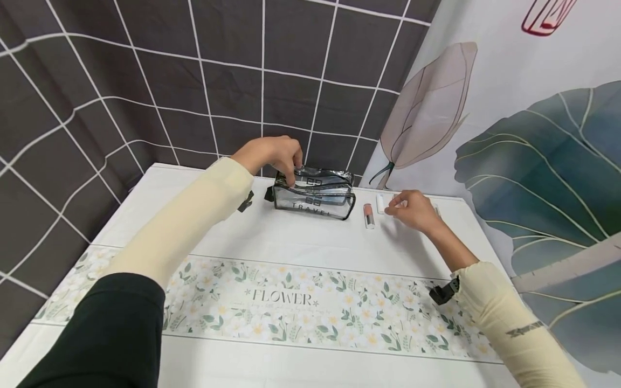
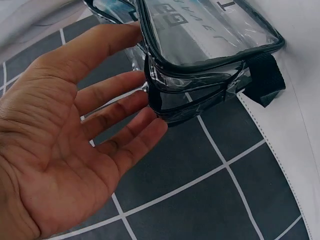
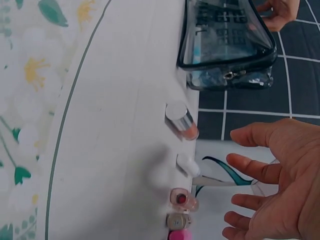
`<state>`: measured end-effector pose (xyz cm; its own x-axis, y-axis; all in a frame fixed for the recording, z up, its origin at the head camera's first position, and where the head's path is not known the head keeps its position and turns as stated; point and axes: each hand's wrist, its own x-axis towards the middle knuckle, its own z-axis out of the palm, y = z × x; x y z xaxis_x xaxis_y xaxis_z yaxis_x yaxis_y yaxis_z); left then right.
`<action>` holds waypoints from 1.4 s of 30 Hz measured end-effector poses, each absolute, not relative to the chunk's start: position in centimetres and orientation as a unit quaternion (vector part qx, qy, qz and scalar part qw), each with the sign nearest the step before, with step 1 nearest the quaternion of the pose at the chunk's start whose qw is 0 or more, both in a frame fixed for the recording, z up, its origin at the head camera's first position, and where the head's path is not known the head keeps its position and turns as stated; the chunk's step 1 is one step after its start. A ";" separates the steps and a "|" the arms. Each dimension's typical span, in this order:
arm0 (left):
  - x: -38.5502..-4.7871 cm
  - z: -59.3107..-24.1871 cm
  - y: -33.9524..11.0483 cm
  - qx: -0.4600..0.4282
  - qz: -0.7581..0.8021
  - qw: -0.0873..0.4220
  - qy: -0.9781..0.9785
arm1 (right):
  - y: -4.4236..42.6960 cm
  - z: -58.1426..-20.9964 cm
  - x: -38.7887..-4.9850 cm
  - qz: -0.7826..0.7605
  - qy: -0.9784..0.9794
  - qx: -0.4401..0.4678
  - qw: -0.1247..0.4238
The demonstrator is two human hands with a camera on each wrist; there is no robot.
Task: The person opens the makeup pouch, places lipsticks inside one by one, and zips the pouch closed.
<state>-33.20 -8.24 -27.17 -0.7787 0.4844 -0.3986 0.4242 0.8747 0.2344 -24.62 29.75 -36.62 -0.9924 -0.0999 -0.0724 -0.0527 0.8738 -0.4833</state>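
Note:
A clear travel pouch [image 1: 312, 200] with black piping and "TRAVEL" lettering stands near the table's back edge. At its left end my left hand [image 1: 276, 152] grips the top edge, the thumb on one side and fingers against the other. My right hand [image 1: 411, 209] hovers over a row of small cosmetics, fingers loosely extended and holding nothing in the right wrist view. Closest to the pouch lies a peach tube with a silver cap [image 3: 179, 117]. Beside it are a small white item [image 3: 187, 165] and a clear pinkish container [image 3: 182, 199].
Farther along the row sit a beige-capped item [image 3: 177, 221] and a bright pink one [image 3: 179, 235], partly cut off. A floral strip [image 1: 291, 307] printed "FLOWER" crosses the white table [image 1: 233, 350]. Behind hang a dark grid cloth [image 1: 233, 86] and a leaf-patterned curtain [image 1: 533, 161].

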 end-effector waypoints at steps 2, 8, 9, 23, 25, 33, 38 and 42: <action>-33.1 -27.0 -8.0 0.233 0.063 0.233 0.942 | 30.2 -36.7 -24.5 -0.243 0.968 -0.042 0.038; -33.2 -27.2 -7.8 0.217 0.049 0.235 0.946 | 31.9 -36.9 -24.2 -0.231 0.972 -0.039 0.013; -33.3 -27.2 -7.8 0.216 0.047 0.235 0.946 | 32.2 -36.9 -24.1 -0.228 0.973 -0.034 0.010; -33.3 -27.6 -8.1 0.221 0.050 0.233 0.946 | 39.1 -36.9 -24.2 -0.174 0.980 0.086 0.035; -33.4 -27.7 -8.2 0.221 0.051 0.234 0.945 | 39.7 -37.1 -24.2 -0.170 0.978 0.108 0.048; -33.3 -27.7 -8.1 0.232 0.049 0.237 0.942 | 40.8 -38.0 -24.6 -0.152 0.974 0.148 0.084; -33.3 -27.8 -8.1 0.234 0.047 0.237 0.942 | 41.0 -38.4 -24.9 -0.147 0.972 0.156 0.093; -33.3 -27.9 -8.2 0.234 0.048 0.238 0.941 | 41.0 -38.5 -25.0 -0.137 0.972 0.160 0.100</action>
